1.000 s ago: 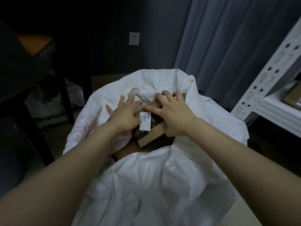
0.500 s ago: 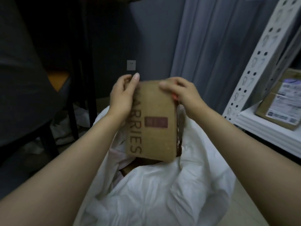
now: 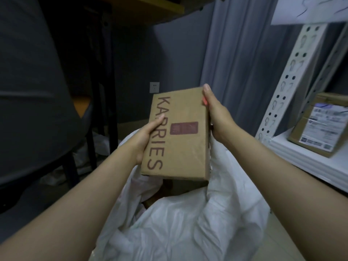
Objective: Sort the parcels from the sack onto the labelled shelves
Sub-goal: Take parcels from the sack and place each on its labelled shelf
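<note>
- Hands first: left hand (image 3: pixel 145 137) is clamped on the left long edge of a flat brown cardboard box (image 3: pixel 178 134), thumb lying across the printed face, the other fingers tucked out of sight behind.
- Right hand (image 3: pixel 216 117) grips the opposite long edge, thumb pointing up along the top right corner, palm pressed to the side of the box.
- Both hands are closed on that one box, and it is up in the air between them, standing on its short end and tilted slightly.
- Dark red letters reading KARRIES run down the box's left side, and a dark red rectangular mark sits near the middle of the face.
- Below the box gapes the crumpled white plastic sack (image 3: pixel 188 223), mouth open, with a brown shape just showing in the dark inside; what it is, I cannot tell.
- Both bare forearms reach in from the bottom corners, passing either side of the sack.
- Over on the right stands a white metal shelving unit (image 3: pixel 293 76) with a perforated upright.
- On its white shelf board rests another brown cardboard parcel (image 3: pixel 320 125) carrying a white printed shipping label, print too blurred to read.
- Behind hangs a grey pleated curtain (image 3: pixel 235 63).
- A white wall socket (image 3: pixel 154 87) sits on the dark wall, just above and left of the held box.
</note>
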